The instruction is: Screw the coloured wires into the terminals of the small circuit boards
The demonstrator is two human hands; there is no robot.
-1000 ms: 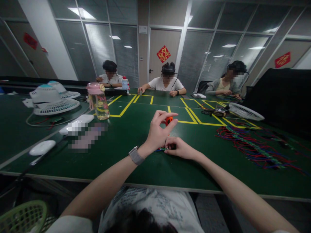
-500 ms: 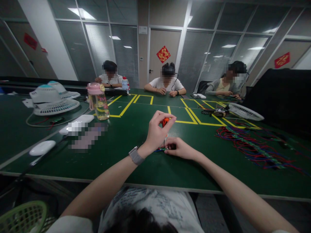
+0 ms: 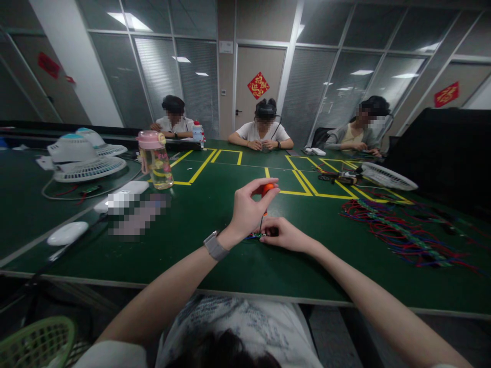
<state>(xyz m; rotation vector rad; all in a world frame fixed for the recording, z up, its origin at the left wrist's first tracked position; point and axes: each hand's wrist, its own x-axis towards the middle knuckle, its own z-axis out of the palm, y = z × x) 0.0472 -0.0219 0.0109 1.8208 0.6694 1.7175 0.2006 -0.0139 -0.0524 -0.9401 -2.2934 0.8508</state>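
An orange-handled screwdriver (image 3: pixel 267 189) stands nearly upright, its handle between the thumb and fingers of my left hand (image 3: pixel 250 205). The thin dark shaft runs down to a small green circuit board (image 3: pixel 256 235) with wires, lying on the green table. Right of the shaft, my right hand (image 3: pixel 283 235) rests low on the table with its fingertips pinched at the board's right end. The palm side of my right hand hides part of what it touches.
A pink-lidded bottle (image 3: pixel 156 162) and white fans (image 3: pixel 88 158) stand left. Wired circuit boards (image 3: pixel 402 232) lie right, before a white fan part (image 3: pixel 389 176). Yellow tape (image 3: pixel 333 196) marks the table (image 3: pixel 192 278). Three people sit across. A green basket (image 3: pixel 38 340) is at lower left.
My left hand's fingertips have shifted slightly around the orange handle, which now shows farther right and more upright. My right hand has stayed in place.
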